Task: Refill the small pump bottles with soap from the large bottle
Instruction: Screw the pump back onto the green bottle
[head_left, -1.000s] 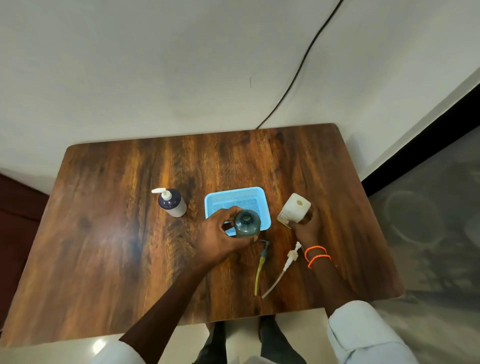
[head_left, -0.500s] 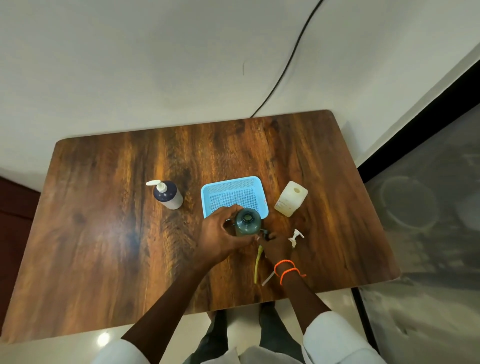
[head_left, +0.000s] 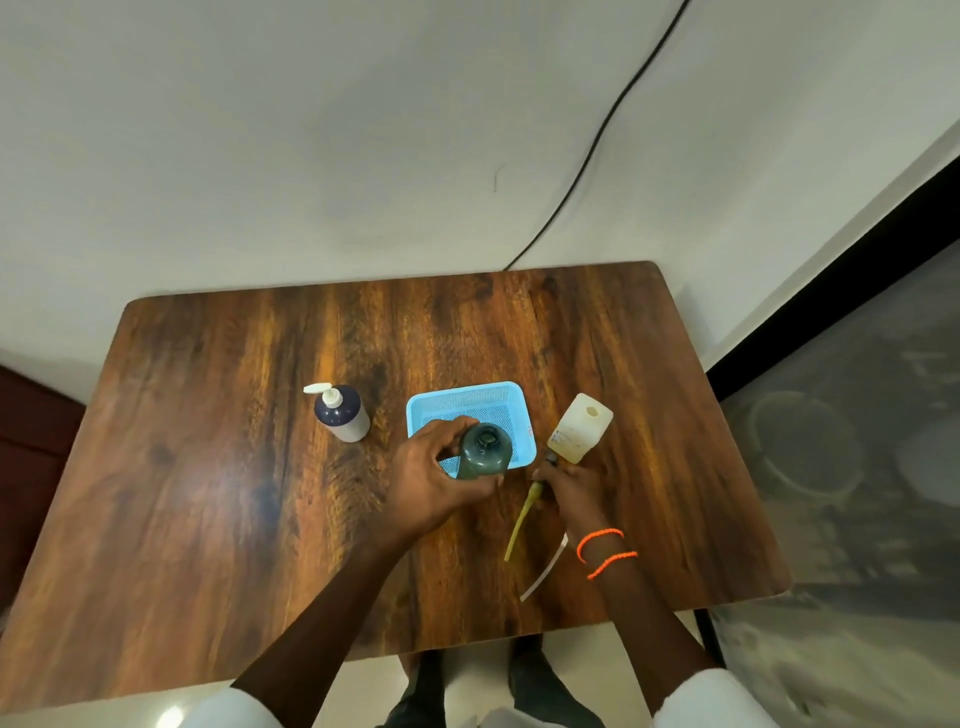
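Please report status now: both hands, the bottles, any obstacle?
Left hand grips open green bottle. Right hand pinches yellow-tubed pump. White bottle open, white pump on table. Nothing in the way.

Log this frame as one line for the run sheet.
left hand grips open green bottle | right hand picks up green-tube pump | white bottle uncapped, upright

A black cable (head_left: 587, 161) runs down the white wall (head_left: 260, 130) behind the wooden table (head_left: 208, 519).
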